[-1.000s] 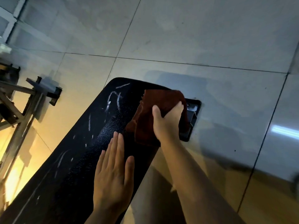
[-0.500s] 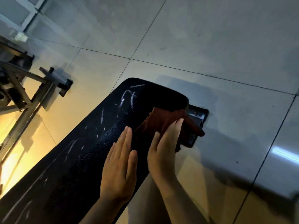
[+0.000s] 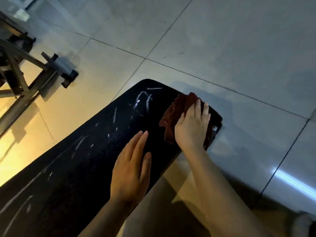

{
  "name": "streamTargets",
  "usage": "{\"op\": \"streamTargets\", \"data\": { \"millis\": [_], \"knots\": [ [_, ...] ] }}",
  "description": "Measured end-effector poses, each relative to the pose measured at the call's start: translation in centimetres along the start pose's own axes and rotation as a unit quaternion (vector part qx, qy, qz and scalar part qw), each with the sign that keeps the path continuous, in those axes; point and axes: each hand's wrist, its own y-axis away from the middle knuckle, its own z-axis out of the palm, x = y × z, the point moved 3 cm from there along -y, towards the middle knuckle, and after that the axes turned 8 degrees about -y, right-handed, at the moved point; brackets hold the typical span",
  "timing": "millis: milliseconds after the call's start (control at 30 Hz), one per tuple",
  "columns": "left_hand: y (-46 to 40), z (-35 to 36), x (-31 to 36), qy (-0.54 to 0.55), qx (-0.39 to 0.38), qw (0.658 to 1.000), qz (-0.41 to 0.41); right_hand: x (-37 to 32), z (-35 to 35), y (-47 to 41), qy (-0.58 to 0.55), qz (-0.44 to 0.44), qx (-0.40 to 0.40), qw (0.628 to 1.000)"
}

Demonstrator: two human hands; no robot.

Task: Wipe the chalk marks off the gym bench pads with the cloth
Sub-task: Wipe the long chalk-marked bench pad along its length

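Cloth [image 3: 177,115], a crumpled dark-red rag, lies at the far right corner of the long black textured vinyl bench pad [image 3: 95,161] w/ the right hand [image 3: 192,127] pressed on top, fingers together and bent over it; the left hand [image 3: 132,168] rests flat nearby on the pad, fingers straight and close. White chalk marks [image 3: 144,101] streak the pad just left of the cloth & further down toward the camera, unwiped. The rag looks soft, light & apt to bunch, so prob. best held under a spread palm; a grey metal frame [image 3: 25,77] stands on the pale tiled floor [image 3: 239,40].
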Motion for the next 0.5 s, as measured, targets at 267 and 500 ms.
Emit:
{"op": "streamTargets", "data": {
  "millis": [267,500],
  "knots": [
    [7.6,-5.6,-1.5,-0.045,0.119,0.987,-0.097,-4.1,0.1,10.1,0.059,-0.119,-0.141,0.981],
    [19.7,-11.0,-8.7,-0.147,0.110,0.963,-0.197,-7.1,0.7,18.6,0.000,-0.174,-0.168,0.970]
  ]
}}
